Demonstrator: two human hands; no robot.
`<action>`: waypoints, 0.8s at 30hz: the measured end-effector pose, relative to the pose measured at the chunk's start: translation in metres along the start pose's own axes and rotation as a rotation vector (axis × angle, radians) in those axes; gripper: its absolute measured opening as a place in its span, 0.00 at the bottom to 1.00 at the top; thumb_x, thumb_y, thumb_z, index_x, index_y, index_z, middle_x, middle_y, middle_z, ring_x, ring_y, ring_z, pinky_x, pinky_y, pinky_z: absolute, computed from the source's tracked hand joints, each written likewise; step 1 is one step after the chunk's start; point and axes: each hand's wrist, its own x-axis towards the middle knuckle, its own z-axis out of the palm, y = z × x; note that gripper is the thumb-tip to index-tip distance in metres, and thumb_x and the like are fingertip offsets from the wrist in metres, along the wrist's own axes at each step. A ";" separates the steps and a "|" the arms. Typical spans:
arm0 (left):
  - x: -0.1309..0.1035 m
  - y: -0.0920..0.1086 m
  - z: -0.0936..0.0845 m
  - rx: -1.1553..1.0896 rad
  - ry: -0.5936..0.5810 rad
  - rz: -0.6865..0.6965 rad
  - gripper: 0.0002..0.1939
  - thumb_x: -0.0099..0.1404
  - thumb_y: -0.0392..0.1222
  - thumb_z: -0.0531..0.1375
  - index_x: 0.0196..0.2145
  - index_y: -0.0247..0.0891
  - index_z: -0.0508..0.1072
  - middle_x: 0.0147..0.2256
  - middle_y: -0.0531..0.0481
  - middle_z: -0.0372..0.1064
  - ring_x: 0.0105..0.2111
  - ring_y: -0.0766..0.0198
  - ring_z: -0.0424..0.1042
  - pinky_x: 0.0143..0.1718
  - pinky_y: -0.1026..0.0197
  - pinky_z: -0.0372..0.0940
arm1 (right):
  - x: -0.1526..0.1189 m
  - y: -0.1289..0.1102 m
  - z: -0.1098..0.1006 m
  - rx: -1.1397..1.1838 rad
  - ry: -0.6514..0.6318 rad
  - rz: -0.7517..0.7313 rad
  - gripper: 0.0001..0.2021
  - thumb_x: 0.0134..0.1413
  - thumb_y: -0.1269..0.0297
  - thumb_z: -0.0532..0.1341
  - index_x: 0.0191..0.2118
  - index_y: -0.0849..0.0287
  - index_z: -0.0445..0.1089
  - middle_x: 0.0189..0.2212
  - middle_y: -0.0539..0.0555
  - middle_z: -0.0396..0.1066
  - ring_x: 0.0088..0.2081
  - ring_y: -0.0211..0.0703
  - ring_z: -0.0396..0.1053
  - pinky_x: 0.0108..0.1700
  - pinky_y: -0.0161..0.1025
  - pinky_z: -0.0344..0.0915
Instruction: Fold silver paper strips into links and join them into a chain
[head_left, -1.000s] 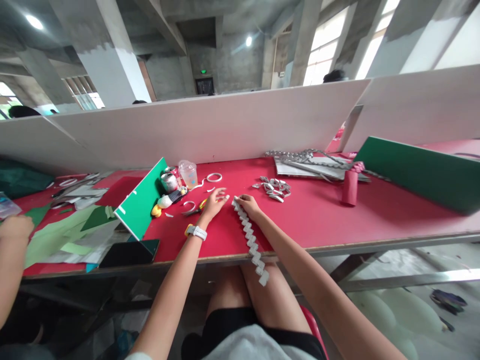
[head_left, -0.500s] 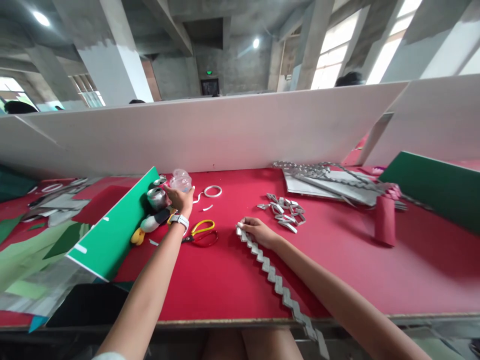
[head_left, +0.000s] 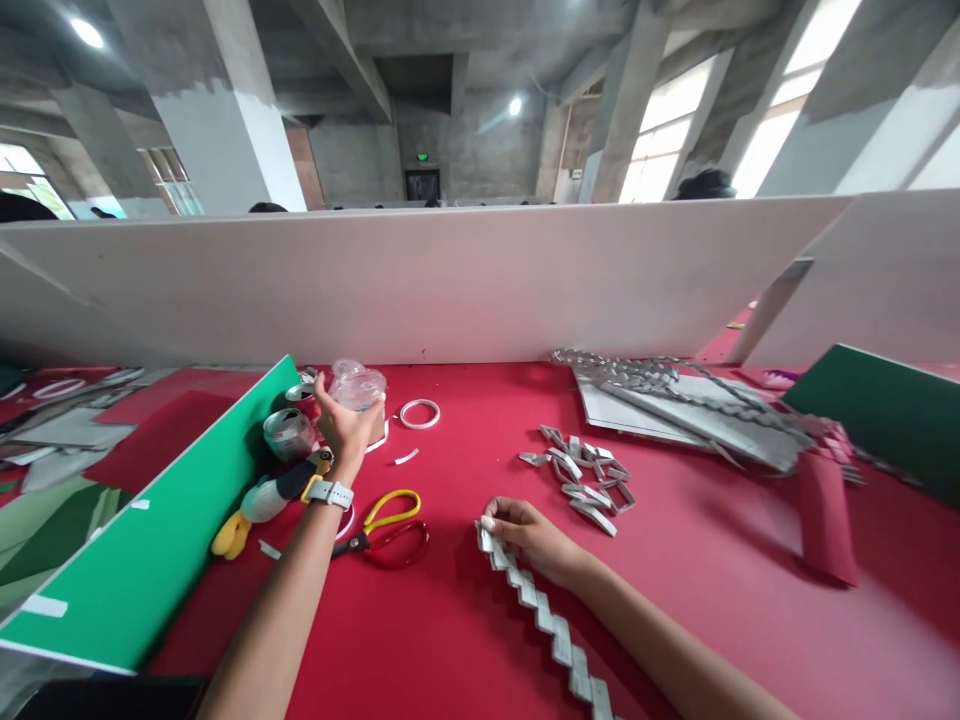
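Red tabletop (head_left: pixel 465 430), zigzag strip (head_left: pixel 561 640), one end in right hand (head_left: pixel 534 540)

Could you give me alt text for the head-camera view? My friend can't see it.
A person's right hand pinches the far end of a gray zigzag strip over a red table, while the left hand is at a clear plastic cup. Scissors and gray pieces lie nearby.

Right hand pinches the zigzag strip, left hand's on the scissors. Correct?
Not the scissors: the head view shows the left hand at the clear cup, with the scissors lying away from its fingers. The right hand does pinch the zigzag strip.
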 end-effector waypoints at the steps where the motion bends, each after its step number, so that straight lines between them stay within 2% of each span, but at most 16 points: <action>1: 0.001 0.006 -0.001 -0.023 -0.009 0.032 0.50 0.46 0.45 0.72 0.62 0.40 0.52 0.54 0.37 0.67 0.51 0.44 0.71 0.52 0.44 0.65 | 0.000 0.000 -0.001 0.012 -0.005 0.007 0.21 0.42 0.49 0.71 0.30 0.59 0.65 0.21 0.44 0.63 0.19 0.30 0.56 0.22 0.32 0.49; 4: -0.001 0.030 -0.005 -0.098 -0.036 0.160 0.41 0.46 0.43 0.72 0.56 0.42 0.62 0.53 0.42 0.68 0.52 0.49 0.70 0.54 0.49 0.65 | -0.001 0.000 -0.001 0.036 -0.011 0.028 0.20 0.43 0.50 0.70 0.30 0.58 0.64 0.21 0.44 0.63 0.19 0.30 0.57 0.23 0.33 0.50; 7: -0.007 0.053 -0.013 -0.164 -0.085 0.218 0.34 0.45 0.43 0.72 0.49 0.42 0.66 0.49 0.47 0.71 0.48 0.52 0.72 0.51 0.51 0.67 | -0.002 0.000 -0.001 0.041 -0.005 0.042 0.20 0.43 0.50 0.71 0.30 0.58 0.64 0.21 0.45 0.63 0.20 0.30 0.56 0.23 0.33 0.50; 10: -0.017 0.073 -0.023 -0.262 -0.180 0.233 0.34 0.45 0.45 0.72 0.48 0.42 0.66 0.46 0.48 0.72 0.44 0.54 0.73 0.46 0.54 0.70 | -0.002 0.001 -0.001 0.048 0.004 0.051 0.20 0.43 0.49 0.71 0.30 0.58 0.64 0.21 0.44 0.62 0.19 0.30 0.55 0.22 0.32 0.49; 14: -0.033 0.100 -0.041 -0.363 -0.296 0.286 0.34 0.45 0.45 0.72 0.48 0.42 0.66 0.48 0.46 0.70 0.45 0.53 0.73 0.45 0.54 0.71 | -0.002 0.000 -0.002 0.067 0.005 0.066 0.21 0.42 0.50 0.71 0.30 0.58 0.64 0.21 0.44 0.62 0.19 0.30 0.56 0.22 0.32 0.49; 24: -0.079 0.155 -0.099 -0.449 -0.395 0.355 0.35 0.43 0.45 0.73 0.48 0.46 0.66 0.47 0.48 0.69 0.47 0.51 0.72 0.47 0.50 0.73 | 0.001 -0.001 -0.013 0.119 0.054 0.023 0.20 0.39 0.51 0.73 0.30 0.59 0.66 0.21 0.45 0.64 0.21 0.30 0.59 0.26 0.32 0.57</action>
